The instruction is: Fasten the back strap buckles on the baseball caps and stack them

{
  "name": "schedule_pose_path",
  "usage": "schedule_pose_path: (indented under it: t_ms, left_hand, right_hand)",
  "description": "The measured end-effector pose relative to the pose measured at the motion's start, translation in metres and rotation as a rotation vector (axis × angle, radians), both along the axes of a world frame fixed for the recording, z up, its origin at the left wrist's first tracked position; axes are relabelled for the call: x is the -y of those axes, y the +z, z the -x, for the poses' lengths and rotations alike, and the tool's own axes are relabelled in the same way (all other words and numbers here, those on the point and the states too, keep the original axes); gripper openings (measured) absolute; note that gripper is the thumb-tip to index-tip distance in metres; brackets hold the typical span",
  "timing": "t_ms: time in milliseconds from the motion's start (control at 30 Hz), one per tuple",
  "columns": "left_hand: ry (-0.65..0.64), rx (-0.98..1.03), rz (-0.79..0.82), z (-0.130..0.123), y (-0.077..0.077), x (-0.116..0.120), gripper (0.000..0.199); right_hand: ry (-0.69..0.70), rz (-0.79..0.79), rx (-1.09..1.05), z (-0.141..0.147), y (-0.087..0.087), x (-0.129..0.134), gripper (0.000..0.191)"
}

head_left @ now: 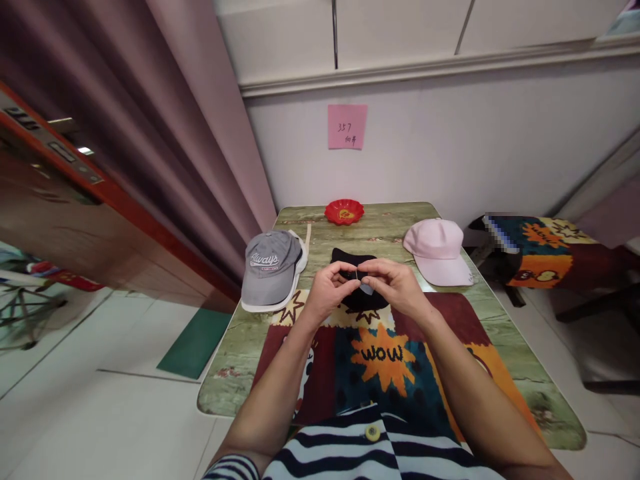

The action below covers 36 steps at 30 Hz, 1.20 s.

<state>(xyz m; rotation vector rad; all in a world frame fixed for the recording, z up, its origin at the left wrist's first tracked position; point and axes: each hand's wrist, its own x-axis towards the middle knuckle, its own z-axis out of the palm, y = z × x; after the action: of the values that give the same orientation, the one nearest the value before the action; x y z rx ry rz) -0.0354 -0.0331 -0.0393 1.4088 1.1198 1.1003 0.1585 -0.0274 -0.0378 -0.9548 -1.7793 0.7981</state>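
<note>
A black cap (364, 301) lies on the patterned mat (385, 353), partly hidden behind and below my hands. Over it, my left hand (330, 288) is closed in a pinch, thumb and forefinger together. My right hand (393, 283) pinches too, its fingertips almost meeting those of the left. Between the fingertips shows something thin and pale, with a small whitish piece (367, 287) by the right thumb; both are too small to name. To the left sits a grey cap (270, 267) with white lettering, and to the right a pink cap (437, 250).
A red scalloped dish (345, 212) stands at the back of the green wood-patterned table (235, 373). Behind it, a pink note (347, 127) is stuck on the wall. A purple curtain (200, 100) and a wooden door (100, 200) flank the left; a cloth-covered stool (545, 250) stands right.
</note>
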Motion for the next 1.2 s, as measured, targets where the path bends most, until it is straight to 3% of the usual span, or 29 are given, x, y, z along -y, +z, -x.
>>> schedule_pose_path:
  t_ms: [167, 367, 600, 767, 1000, 1200]
  left_hand:
    - [0.010, 0.026, 0.021, 0.003, 0.003, 0.002, 0.038]
    - [0.018, 0.055, 0.059, 0.006, 0.006, 0.005, 0.040]
    - [0.014, 0.031, 0.062, 0.008, 0.005, 0.006, 0.038]
    - [0.084, 0.017, -0.104, 0.008, 0.007, 0.006, 0.025]
    - [0.195, -0.256, -0.431, 0.006, 0.015, 0.009, 0.013]
    - [0.215, -0.355, -0.488, 0.003, 0.016, 0.010, 0.014]
  right_hand:
    - [-0.026, -0.147, 0.110, 0.002, 0.002, 0.002, 0.021]
    - [0.032, -0.109, 0.135, 0.005, -0.003, 0.002, 0.042]
    - [-0.087, -0.159, 0.173, 0.017, -0.005, 0.001, 0.025]
    - [-0.130, -0.209, 0.188, 0.017, -0.004, 0.003, 0.020]
    - [-0.143, -0.280, 0.185, 0.019, -0.010, -0.001, 0.024]
    - [-0.205, -0.349, 0.245, 0.022, -0.012, 0.001, 0.019]
